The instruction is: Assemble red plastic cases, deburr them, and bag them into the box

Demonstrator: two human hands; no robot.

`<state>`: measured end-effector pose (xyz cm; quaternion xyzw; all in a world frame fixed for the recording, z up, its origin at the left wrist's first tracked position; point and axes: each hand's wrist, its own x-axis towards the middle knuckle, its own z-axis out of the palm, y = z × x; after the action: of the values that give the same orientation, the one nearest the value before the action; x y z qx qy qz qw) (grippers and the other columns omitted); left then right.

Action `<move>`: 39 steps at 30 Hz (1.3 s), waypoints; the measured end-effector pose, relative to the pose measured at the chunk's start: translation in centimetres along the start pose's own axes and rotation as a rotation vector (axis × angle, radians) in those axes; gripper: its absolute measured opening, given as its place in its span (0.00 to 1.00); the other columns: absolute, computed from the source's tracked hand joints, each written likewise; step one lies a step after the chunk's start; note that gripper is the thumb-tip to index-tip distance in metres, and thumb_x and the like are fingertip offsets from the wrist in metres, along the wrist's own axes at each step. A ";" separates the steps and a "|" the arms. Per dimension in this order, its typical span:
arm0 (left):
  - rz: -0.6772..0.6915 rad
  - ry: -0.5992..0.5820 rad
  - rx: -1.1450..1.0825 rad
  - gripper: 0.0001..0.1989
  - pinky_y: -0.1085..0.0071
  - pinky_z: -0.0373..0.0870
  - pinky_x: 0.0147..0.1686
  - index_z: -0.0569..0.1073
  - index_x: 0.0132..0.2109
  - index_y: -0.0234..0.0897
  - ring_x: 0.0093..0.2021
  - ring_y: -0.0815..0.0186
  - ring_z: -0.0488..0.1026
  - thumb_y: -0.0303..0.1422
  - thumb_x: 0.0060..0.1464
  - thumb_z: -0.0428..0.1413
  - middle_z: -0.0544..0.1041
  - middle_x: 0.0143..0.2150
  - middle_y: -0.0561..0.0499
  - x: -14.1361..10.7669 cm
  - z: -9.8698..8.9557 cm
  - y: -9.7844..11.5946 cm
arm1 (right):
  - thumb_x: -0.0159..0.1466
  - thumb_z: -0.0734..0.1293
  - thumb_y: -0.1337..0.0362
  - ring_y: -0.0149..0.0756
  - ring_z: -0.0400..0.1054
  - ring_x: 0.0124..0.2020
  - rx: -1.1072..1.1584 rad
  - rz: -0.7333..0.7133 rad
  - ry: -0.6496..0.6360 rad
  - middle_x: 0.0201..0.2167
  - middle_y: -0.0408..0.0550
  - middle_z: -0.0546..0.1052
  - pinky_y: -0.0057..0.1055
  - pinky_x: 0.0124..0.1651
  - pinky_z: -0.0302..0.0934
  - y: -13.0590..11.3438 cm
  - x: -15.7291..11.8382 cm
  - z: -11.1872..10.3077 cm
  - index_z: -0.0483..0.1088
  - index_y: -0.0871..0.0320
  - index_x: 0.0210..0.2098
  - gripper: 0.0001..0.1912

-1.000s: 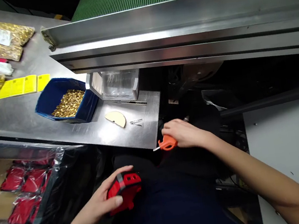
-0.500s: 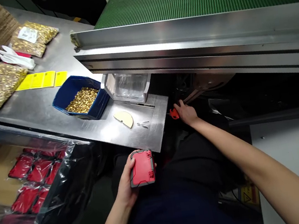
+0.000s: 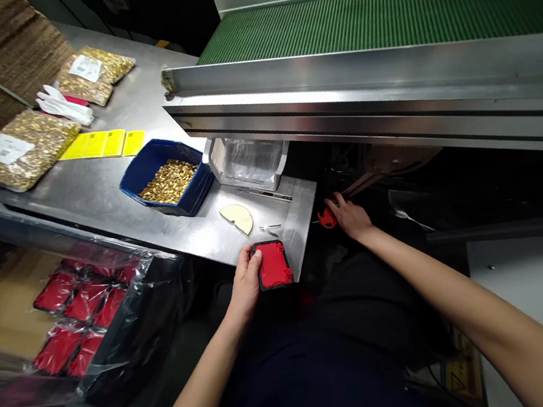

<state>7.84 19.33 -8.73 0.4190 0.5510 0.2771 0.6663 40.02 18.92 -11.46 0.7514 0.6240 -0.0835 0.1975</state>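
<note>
My left hand grips a flat red case with black edges by its left side, over the front edge of the metal table. My right hand is low beyond the table's right corner, fingers curled at an orange-red handle-like piece; its exact kind is unclear. On the table near the case lie a cream half-disc with a small notch and a small metal tool like nippers. A thin dark blade-like strip lies behind them.
A blue bin of small gold-coloured metal parts stands beside a grey bin holding clear plastic. Bags of parts, white gloves and yellow labels lie left. A conveyor rail overhangs; a lined box contains bagged red cases.
My left hand has lifted the red case forward, away from my lap to the table's front edge. My right hand stays by the orange-red piece. The view has shifted slightly left.
</note>
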 end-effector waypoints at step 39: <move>0.277 0.047 0.334 0.16 0.68 0.72 0.36 0.68 0.61 0.45 0.40 0.65 0.75 0.38 0.69 0.54 0.76 0.55 0.47 -6.4 -4.4 2.4 | 0.70 0.55 0.74 0.44 0.73 0.51 0.633 -0.120 0.549 0.52 0.55 0.76 0.34 0.55 0.65 -19.8 5.8 -16.1 0.70 0.59 0.55 0.19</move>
<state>2.27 16.29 -3.63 0.5889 0.5417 0.2806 0.5301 20.02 33.45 -2.84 0.7317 0.6396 -0.0789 -0.2220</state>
